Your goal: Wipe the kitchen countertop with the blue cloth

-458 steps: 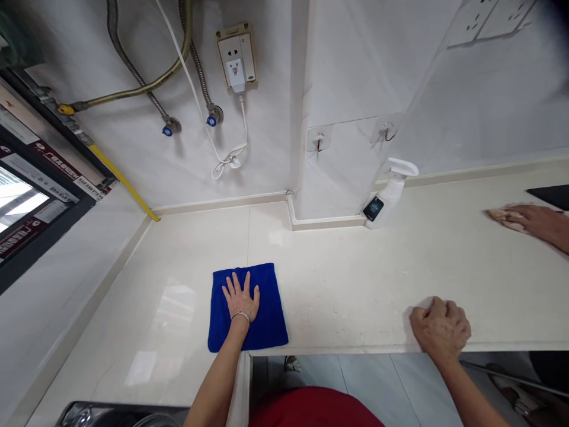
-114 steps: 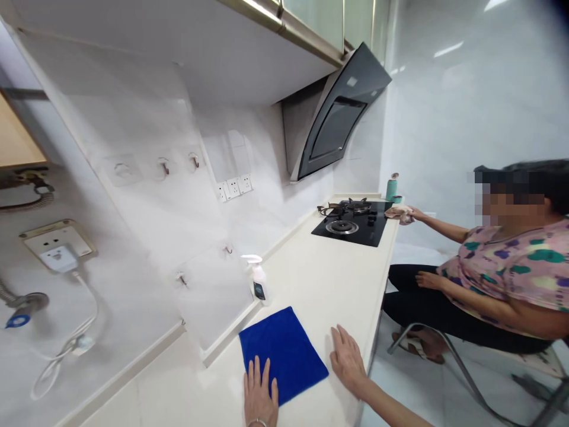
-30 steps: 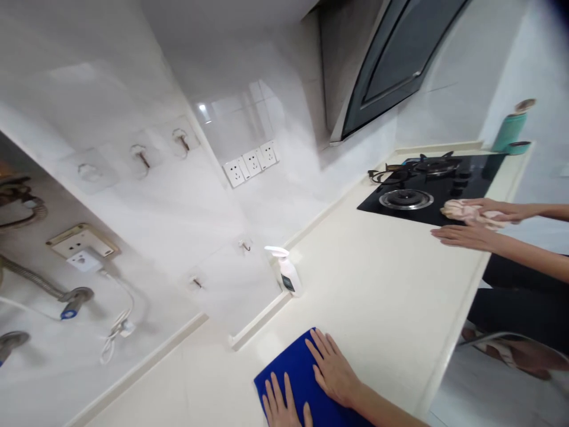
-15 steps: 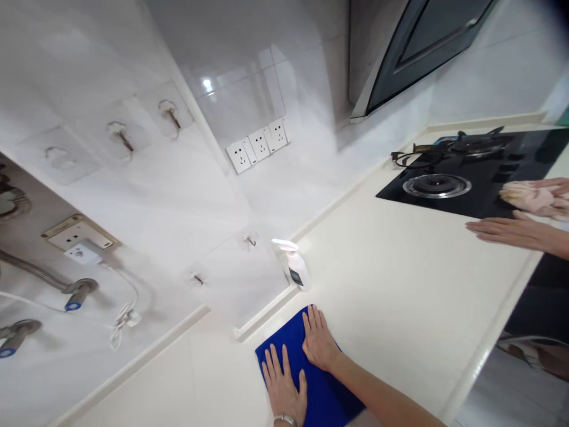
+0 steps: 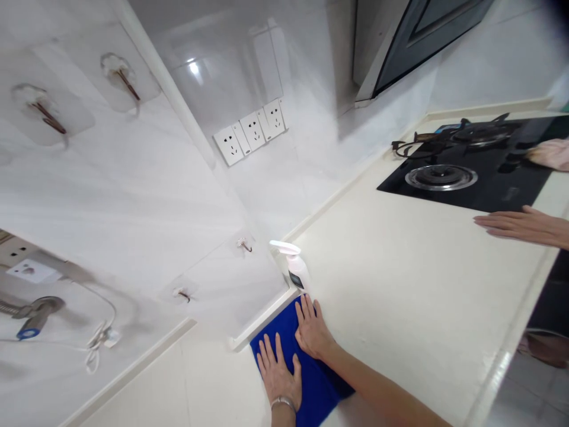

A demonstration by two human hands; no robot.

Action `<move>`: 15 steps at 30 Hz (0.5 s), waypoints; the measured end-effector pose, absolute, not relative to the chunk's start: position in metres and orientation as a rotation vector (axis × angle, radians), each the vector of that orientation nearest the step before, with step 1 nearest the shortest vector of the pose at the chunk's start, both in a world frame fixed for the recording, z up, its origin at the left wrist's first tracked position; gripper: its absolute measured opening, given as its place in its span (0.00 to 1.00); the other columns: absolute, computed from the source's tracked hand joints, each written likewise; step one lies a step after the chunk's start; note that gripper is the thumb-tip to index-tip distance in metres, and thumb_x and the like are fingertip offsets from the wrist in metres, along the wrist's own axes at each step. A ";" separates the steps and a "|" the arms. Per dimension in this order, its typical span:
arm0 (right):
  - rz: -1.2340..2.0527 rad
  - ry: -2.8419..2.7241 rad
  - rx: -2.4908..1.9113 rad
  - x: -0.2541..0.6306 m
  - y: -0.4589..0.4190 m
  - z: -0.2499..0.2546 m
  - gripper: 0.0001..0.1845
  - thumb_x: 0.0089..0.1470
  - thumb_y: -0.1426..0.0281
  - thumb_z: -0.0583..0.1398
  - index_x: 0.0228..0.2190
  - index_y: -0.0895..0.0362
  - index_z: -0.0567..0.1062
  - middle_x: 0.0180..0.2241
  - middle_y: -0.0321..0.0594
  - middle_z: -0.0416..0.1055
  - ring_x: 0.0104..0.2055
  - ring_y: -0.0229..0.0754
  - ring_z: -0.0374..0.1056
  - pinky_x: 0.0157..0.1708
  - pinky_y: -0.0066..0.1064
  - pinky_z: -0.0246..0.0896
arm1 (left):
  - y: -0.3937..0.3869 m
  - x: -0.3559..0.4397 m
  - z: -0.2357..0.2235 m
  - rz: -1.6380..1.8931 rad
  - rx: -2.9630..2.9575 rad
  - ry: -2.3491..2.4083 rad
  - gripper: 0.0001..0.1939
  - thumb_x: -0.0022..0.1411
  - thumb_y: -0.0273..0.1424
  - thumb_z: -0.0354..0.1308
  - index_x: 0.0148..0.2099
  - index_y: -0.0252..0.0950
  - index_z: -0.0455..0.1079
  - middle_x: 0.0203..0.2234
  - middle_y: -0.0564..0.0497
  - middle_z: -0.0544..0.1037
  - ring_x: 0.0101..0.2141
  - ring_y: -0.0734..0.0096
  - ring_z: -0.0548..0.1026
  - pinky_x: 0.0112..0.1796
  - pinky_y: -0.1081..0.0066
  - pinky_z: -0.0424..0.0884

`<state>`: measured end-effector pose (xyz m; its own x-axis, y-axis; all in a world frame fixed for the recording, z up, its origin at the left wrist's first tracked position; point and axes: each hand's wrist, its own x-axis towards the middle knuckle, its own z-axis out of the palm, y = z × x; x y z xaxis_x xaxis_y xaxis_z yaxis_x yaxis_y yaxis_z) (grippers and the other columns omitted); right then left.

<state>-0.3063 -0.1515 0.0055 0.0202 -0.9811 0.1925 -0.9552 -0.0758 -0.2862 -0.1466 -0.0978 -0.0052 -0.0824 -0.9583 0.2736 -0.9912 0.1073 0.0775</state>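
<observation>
A blue cloth (image 5: pixel 320 385) lies flat on the cream countertop (image 5: pixel 400 296), up against the foot of the wall pillar. My left hand (image 5: pixel 279 375) rests flat on its near part, fingers spread, a bracelet on the wrist. My right hand (image 5: pixel 312 330) presses flat on its far part, fingertips almost at the base of a white spray bottle (image 5: pixel 295 268) that stands upright against the wall.
Another person's hand (image 5: pixel 520 225) lies flat on the counter at the right, beside a black gas hob (image 5: pixel 480 172); a pink rag (image 5: pixel 551 153) rests on the hob's right edge. Wall sockets (image 5: pixel 251 130), adhesive hooks (image 5: pixel 242 243) and a range hood (image 5: pixel 418 41) line the wall.
Both my hands have slid the blue cloth farther along the counter toward the spray bottle. The view has swung left. The other person's flat hand stays on the counter.
</observation>
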 end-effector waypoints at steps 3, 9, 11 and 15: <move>-0.515 2.096 -2.206 -0.305 -0.157 0.002 0.44 0.54 0.58 0.54 0.64 0.71 0.50 0.68 0.66 0.40 0.71 0.66 0.33 0.68 0.62 0.34 | -0.102 -0.147 0.000 0.118 1.935 -2.151 0.31 0.66 0.38 0.47 0.70 0.41 0.50 0.70 0.42 0.52 0.69 0.50 0.46 0.66 0.46 0.53; -0.509 2.115 -2.222 -0.304 -0.157 -0.001 0.43 0.54 0.59 0.54 0.64 0.69 0.52 0.68 0.63 0.40 0.72 0.65 0.34 0.69 0.61 0.34 | -0.104 -0.149 0.003 0.041 1.946 -2.085 0.32 0.64 0.39 0.50 0.69 0.41 0.52 0.70 0.42 0.52 0.69 0.50 0.46 0.66 0.45 0.50; -0.512 2.134 -2.210 -0.303 -0.155 0.000 0.42 0.54 0.59 0.53 0.63 0.70 0.53 0.68 0.63 0.42 0.71 0.64 0.36 0.68 0.60 0.36 | -0.102 -0.148 0.004 -0.038 1.935 -2.066 0.33 0.64 0.42 0.51 0.69 0.43 0.53 0.70 0.44 0.52 0.69 0.50 0.46 0.67 0.46 0.50; -0.488 2.168 -2.182 -0.295 -0.153 0.000 0.40 0.52 0.61 0.55 0.62 0.69 0.56 0.67 0.63 0.46 0.70 0.64 0.41 0.68 0.60 0.38 | -0.097 -0.137 0.007 -0.139 1.923 -2.042 0.32 0.64 0.44 0.51 0.68 0.46 0.54 0.70 0.48 0.51 0.69 0.52 0.46 0.67 0.47 0.50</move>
